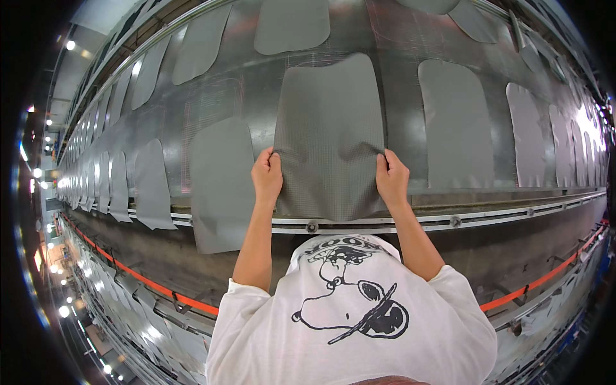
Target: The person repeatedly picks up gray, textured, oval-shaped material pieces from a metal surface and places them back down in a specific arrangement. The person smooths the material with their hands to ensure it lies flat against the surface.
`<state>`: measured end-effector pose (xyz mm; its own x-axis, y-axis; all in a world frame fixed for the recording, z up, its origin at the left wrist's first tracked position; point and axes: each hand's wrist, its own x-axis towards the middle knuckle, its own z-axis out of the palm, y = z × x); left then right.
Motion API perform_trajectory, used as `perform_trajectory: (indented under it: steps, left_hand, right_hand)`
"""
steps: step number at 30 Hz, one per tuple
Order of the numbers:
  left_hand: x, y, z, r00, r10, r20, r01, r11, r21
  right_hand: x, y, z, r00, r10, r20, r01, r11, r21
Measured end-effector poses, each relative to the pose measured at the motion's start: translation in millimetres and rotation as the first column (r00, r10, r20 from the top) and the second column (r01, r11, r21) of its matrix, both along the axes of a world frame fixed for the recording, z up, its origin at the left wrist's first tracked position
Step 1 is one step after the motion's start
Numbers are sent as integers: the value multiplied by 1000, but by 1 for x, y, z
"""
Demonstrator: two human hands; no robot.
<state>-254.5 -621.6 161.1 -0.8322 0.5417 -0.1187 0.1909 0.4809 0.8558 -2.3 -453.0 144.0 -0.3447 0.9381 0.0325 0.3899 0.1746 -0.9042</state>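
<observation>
A grey, rounded sheet with a fine grid texture (332,110) is spread between my hands over a shiny dark metal surface (402,120). My left hand (267,174) pinches its left edge and my right hand (392,175) pinches its right edge, thumbs on top. The sheet puckers beside both grips, and its near end bulges down over the metal rail. A smoother grey sheet (224,187) lies just left of my left hand, its near end hanging past the rail. Another grey sheet (457,130) lies flat to the right of my right hand.
Rows of similar sheets run off on both sides, one of them (292,24) straight ahead. A metal rail with bolts (356,226) borders the near edge. Behind me, an orange bar (144,284) runs along another line bearing grey sheets.
</observation>
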Motion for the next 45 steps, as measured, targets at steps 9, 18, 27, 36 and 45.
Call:
perform_trajectory:
  steps: [9, 18, 27, 36, 45]
  left_hand:
    - [-28, 32, -7, 999, 21, -30, -17, 993, 120]
    - [-66, 61, -51, 995, 88, -41, -84, 993, 84]
    - [-66, 53, -88, 992, 124, -5, -124, 992, -27]
    - [-50, 44, -126, 986, 165, -21, -165, 986, 9]
    - [-49, 38, -135, 987, 148, 60, -143, 986, -80]
  right_hand:
    - [-19, 34, 3, 997, -37, 72, 34, 998, 47]
    - [-57, 64, -37, 991, -23, 130, 10, 995, 99]
    - [-61, 63, -62, 979, -30, 204, 22, 999, 42]
    - [-52, 56, -96, 976, -45, 215, 29, 997, 77]
    - [-44, 53, -110, 967, -35, 251, 58, 995, -85]
